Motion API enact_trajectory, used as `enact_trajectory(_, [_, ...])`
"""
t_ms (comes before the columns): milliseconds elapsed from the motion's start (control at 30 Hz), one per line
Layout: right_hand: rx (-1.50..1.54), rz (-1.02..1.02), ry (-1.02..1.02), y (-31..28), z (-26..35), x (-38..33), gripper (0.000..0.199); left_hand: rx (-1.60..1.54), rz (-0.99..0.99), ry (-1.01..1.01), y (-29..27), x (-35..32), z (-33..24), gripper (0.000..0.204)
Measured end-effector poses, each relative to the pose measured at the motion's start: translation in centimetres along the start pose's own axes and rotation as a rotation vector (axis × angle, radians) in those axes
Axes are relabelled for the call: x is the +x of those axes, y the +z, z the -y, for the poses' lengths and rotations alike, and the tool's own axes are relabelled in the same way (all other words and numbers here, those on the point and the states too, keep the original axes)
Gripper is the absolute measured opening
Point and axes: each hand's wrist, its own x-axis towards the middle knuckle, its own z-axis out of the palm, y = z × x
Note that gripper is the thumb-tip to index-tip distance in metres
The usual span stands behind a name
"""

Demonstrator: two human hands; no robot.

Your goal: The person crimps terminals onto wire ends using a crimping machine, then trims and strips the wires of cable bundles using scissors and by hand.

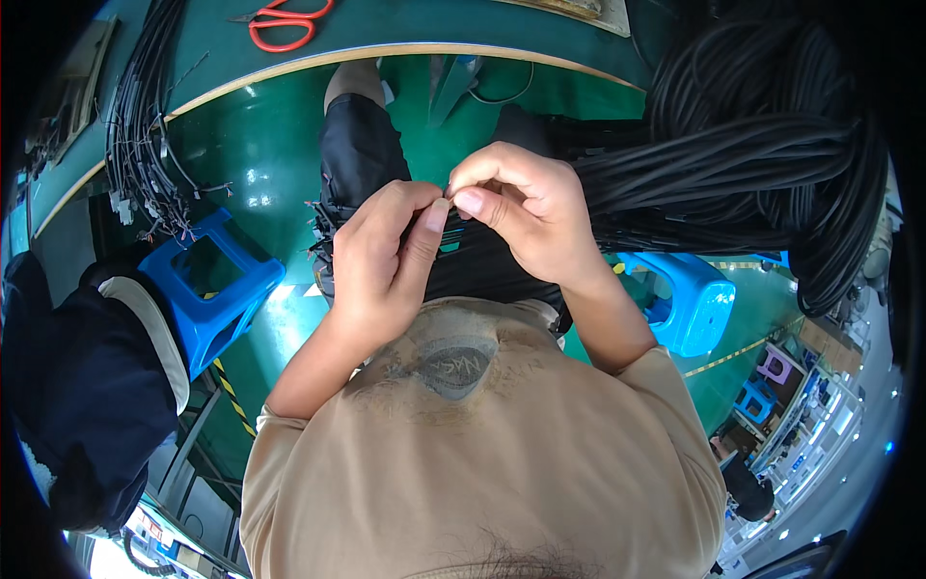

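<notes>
Left hand (381, 261) and right hand (516, 217) meet mid-scene, fingertips pinched together on thin black wire end; wire itself mostly hidden between fingers. Wire bundle (502, 270) lies across lap beneath hands, runs right into large black cable coil (762, 145). Judgement: work on this end under way, not finished; much cable left. Scissors (285, 24) far on bench, untouched. Blue stool (207, 289) left.

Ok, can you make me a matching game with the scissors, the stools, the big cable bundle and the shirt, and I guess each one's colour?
Things:
1. scissors
2. stool
3. cable bundle
4. shirt

Colours:
A. black
B. tan
C. orange-red handles
D. blue

Pairs: 1-C, 2-D, 3-A, 4-B
</notes>
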Motion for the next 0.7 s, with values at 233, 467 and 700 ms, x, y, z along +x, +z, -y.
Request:
enact_trajectory(233, [0.029,0.005,0.097,-0.2,1.0,-0.1,0.015,-0.072,-0.070,-0.001,0.9,-0.1,0.2,0.004])
enact_trajectory(467, [-0.042,0.056,0.064,-0.3,0.4,-0.1,0.015,-0.341,0.020,-0.210,0.4,-0.5,0.4,0.009])
enact_trajectory(700, [-0.218,0.087,-0.150,-1.3,0.8,0.4,0.007,-0.960,0.294,-0.493,-1.0,0.8,0.6,0.015])
